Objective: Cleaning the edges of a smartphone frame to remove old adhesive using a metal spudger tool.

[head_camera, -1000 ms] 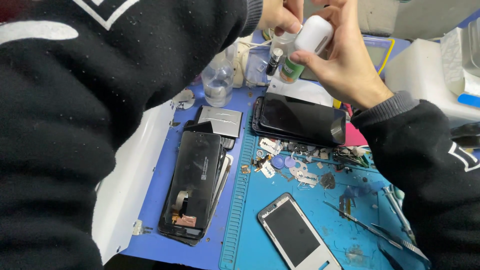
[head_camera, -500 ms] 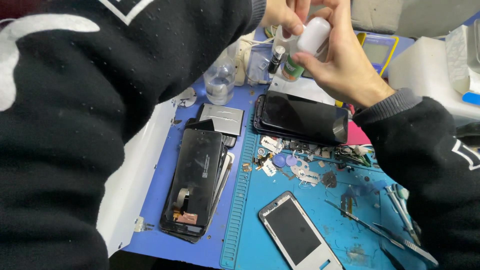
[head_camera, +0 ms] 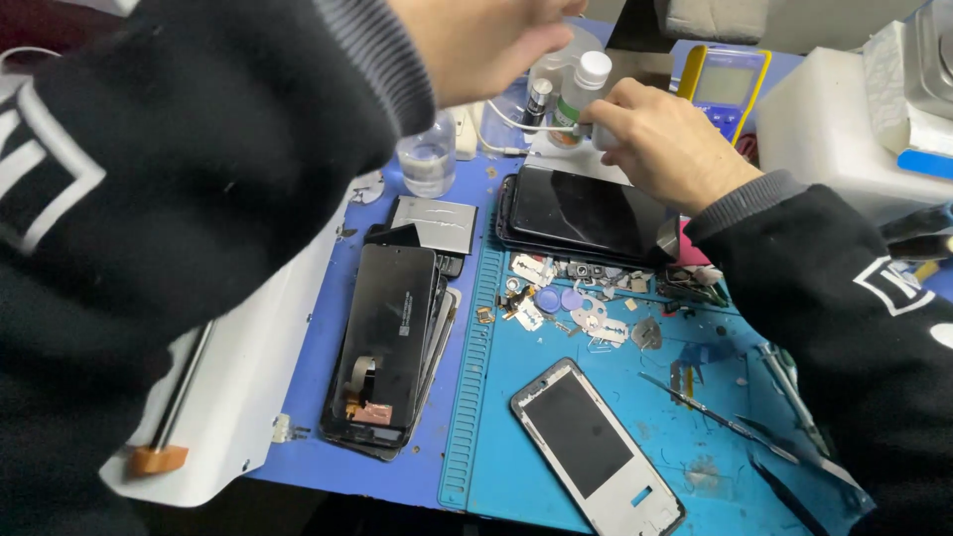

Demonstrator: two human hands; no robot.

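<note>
Right hand point(head_camera: 660, 139) at about one o'clock, fingers curled shut around a small white object point(head_camera: 603, 136), mostly hidden in the grip, held just above the top edge of the black phone point(head_camera: 586, 213). Left hand point(head_camera: 486, 40) at twelve o'clock, raised and blurred, fingers loosely bent, holding nothing that can be made out; whether open or closed cannot be told. Between the two hands, a white-capped bottle point(head_camera: 581, 91) standing upright beside a small dark vial point(head_camera: 537, 99). Clear jar point(head_camera: 428, 159) at eleven o'clock of the phone, on the blue mat point(head_camera: 397, 467). Silver metal plate point(head_camera: 432, 223) at nine o'clock of the phone, touching the stack of dark screen panels point(head_camera: 382, 347) below it. Scatter of small metal parts and blue caps point(head_camera: 571, 303) at six o'clock of the phone. Silver phone frame point(head_camera: 596, 447) lying tilted at five o'clock of the stack. Tweezers point(head_camera: 710, 412) at three o'clock of the frame. Yellow multimeter point(head_camera: 730, 84) at one o'clock, behind the right hand.
</note>
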